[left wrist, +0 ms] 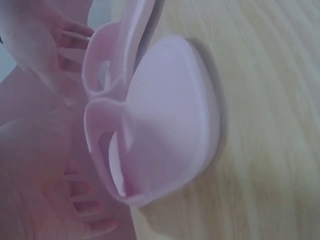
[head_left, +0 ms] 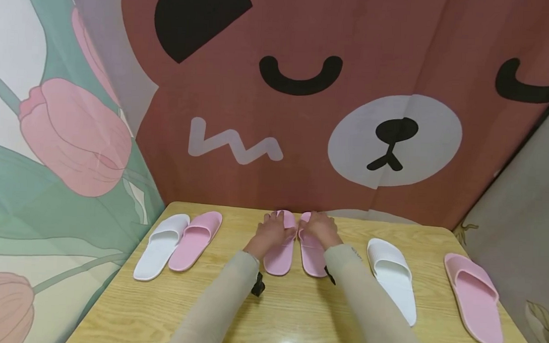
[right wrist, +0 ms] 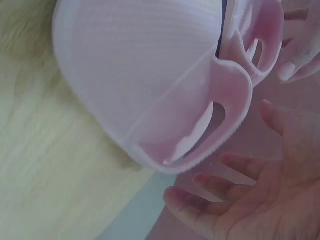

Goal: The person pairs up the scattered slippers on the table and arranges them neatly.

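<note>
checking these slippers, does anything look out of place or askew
Yes: the colours are mixed. On the left of the table, a white slipper sits beside a pink slipper; on the right, another white slipper and another pink slipper lie apart. Only the middle pink pair matches.

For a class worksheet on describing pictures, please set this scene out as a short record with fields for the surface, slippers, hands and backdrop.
Surface: wooden table
Left group: left white slipper, left pink slipper
Middle group: middle-left pink slipper, middle-right pink slipper, side by side
Right group: right white slipper, right pink slipper, apart
Left hand: at the middle-left pink slipper
Right hand: at the middle-right pink slipper
Backdrop: bear print
</note>
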Action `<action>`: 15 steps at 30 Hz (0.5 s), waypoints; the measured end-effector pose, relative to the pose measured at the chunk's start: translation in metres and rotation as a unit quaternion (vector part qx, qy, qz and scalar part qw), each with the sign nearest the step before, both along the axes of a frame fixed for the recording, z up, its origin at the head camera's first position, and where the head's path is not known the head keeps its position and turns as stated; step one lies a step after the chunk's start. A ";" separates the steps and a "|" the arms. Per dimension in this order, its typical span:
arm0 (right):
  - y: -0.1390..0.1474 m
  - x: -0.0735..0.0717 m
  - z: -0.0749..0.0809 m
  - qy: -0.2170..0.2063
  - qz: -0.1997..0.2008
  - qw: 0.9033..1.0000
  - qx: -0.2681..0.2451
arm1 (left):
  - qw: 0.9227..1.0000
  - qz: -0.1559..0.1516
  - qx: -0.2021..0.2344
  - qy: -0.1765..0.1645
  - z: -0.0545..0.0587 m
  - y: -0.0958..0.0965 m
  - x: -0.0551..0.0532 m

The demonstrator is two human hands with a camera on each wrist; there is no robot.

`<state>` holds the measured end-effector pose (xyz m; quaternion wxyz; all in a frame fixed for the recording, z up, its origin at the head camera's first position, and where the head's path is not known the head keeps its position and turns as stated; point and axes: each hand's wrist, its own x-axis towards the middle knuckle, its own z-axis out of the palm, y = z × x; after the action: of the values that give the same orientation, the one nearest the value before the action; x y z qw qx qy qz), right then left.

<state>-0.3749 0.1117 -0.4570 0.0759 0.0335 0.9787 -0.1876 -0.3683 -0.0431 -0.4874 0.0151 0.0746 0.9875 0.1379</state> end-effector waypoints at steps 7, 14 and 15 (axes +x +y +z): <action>0.011 0.002 0.013 0.012 0.010 0.999 0.033 | 1.000 -0.008 -0.007 0.014 0.008 -0.014 0.001; 0.019 0.006 0.020 0.020 0.014 0.999 0.048 | 0.999 -0.011 -0.037 0.028 0.018 -0.027 0.006; 0.020 0.006 0.021 0.020 0.015 0.998 0.053 | 0.999 -0.009 -0.042 0.029 0.019 -0.030 0.007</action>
<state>-0.3692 0.1317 -0.4359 0.0570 0.0189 0.9890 -0.1354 -0.3611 -0.0726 -0.4684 -0.0093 0.0871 0.9917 0.0944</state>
